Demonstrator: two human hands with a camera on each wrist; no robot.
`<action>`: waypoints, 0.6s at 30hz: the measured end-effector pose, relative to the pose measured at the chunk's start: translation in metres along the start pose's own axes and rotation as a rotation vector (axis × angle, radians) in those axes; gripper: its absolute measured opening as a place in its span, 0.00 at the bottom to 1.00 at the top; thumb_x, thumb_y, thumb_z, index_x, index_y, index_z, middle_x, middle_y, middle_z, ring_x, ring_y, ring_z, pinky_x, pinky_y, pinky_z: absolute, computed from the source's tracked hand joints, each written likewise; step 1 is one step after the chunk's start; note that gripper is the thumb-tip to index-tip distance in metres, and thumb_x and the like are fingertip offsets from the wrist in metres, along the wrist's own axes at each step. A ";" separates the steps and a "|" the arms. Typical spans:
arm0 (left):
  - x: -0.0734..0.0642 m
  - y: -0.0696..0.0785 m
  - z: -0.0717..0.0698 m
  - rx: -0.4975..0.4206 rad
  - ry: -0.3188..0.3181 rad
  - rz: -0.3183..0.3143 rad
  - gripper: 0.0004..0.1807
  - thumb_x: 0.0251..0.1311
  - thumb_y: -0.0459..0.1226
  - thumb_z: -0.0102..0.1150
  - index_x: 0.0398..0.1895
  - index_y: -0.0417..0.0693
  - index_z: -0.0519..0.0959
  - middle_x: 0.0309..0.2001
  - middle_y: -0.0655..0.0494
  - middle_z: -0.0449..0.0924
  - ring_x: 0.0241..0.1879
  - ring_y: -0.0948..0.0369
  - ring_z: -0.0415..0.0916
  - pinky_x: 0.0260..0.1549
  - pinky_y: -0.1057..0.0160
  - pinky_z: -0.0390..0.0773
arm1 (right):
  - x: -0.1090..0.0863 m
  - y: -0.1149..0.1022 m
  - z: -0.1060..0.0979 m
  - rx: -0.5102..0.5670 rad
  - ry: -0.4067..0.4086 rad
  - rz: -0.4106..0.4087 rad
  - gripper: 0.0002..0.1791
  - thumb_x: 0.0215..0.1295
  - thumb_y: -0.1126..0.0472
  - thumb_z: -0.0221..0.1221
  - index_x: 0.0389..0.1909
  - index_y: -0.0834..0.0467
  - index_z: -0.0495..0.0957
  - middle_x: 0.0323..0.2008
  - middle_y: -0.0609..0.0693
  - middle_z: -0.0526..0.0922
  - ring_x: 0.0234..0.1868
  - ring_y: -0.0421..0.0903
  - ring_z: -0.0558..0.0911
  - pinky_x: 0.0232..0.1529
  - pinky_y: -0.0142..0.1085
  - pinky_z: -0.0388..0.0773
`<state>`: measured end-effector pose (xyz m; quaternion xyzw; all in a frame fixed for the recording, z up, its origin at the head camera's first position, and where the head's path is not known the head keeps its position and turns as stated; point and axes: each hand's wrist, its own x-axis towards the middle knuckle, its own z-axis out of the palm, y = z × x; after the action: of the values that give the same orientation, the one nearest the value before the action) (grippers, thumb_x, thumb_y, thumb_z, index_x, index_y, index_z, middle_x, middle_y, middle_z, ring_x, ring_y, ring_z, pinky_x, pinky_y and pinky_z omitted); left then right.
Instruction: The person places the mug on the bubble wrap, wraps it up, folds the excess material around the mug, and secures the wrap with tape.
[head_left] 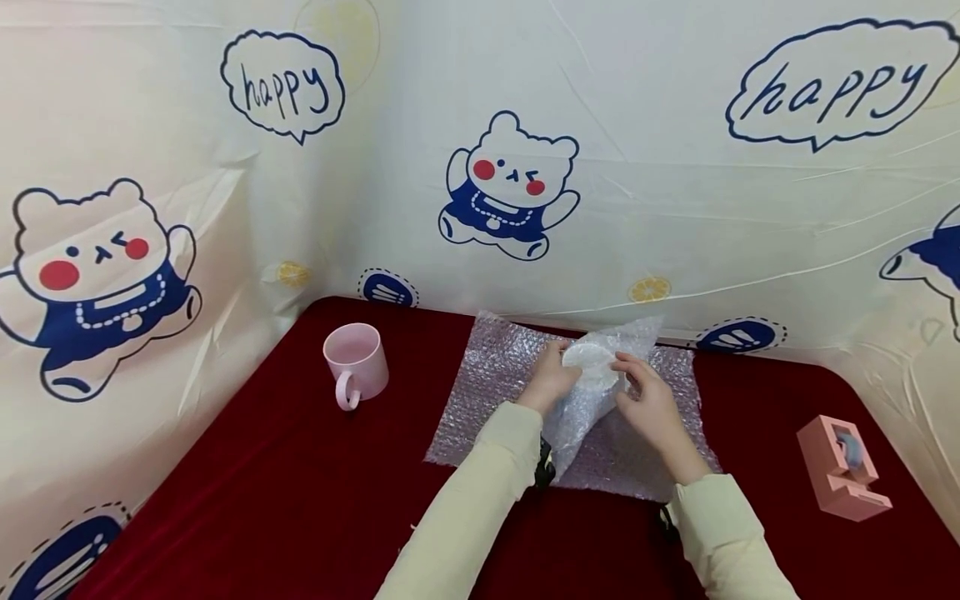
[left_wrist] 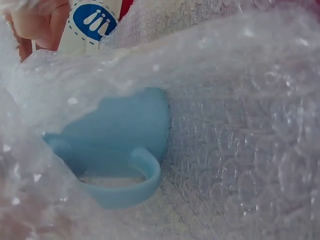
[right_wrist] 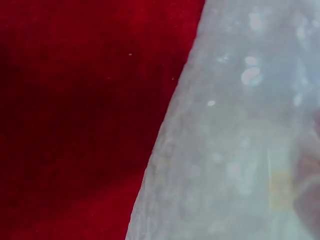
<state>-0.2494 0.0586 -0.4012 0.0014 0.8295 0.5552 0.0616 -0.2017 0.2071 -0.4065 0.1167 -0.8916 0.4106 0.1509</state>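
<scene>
A large sheet of bubble wrap lies on the table, with part of it folded up over a mug. In the left wrist view the mug is light blue, with its handle showing between layers of wrap; the rest is covered. My left hand grips the wrapped mug from the left. On the other side, my right hand pinches the raised bubble wrap between thumb and fingers. The right wrist view shows bubble wrap close up, with a blurred bit of hand at its right edge.
A pink mug stands upright at the left of the table. To the right sits a pink tape dispenser with a roll of tape. Dark red cloth covers the table, and printed white curtains enclose it at the back and sides.
</scene>
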 end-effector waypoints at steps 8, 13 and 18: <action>-0.002 0.003 -0.001 0.056 0.005 -0.019 0.27 0.58 0.29 0.47 0.63 0.40 0.66 0.63 0.37 0.66 0.64 0.43 0.62 0.63 0.48 0.65 | 0.004 -0.001 -0.003 0.135 -0.047 0.085 0.24 0.52 0.81 0.48 0.53 0.76 0.73 0.63 0.69 0.69 0.68 0.62 0.65 0.60 0.15 0.58; -0.003 0.002 -0.004 -0.005 0.011 0.005 0.29 0.53 0.26 0.50 0.63 0.38 0.68 0.61 0.38 0.71 0.59 0.46 0.70 0.59 0.52 0.72 | 0.006 -0.001 -0.005 0.183 -0.031 0.166 0.22 0.57 0.79 0.46 0.54 0.75 0.73 0.62 0.68 0.71 0.66 0.60 0.68 0.57 0.13 0.63; -0.003 0.004 -0.004 -0.052 -0.009 -0.035 0.33 0.48 0.21 0.48 0.63 0.41 0.67 0.62 0.40 0.70 0.56 0.49 0.70 0.53 0.57 0.73 | 0.012 0.006 -0.008 0.181 0.072 0.342 0.22 0.66 0.73 0.44 0.60 0.72 0.68 0.59 0.70 0.72 0.61 0.62 0.73 0.54 0.23 0.71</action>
<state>-0.2468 0.0559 -0.3960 -0.0121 0.8144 0.5753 0.0749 -0.2130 0.2161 -0.4014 -0.0380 -0.8518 0.5129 0.0995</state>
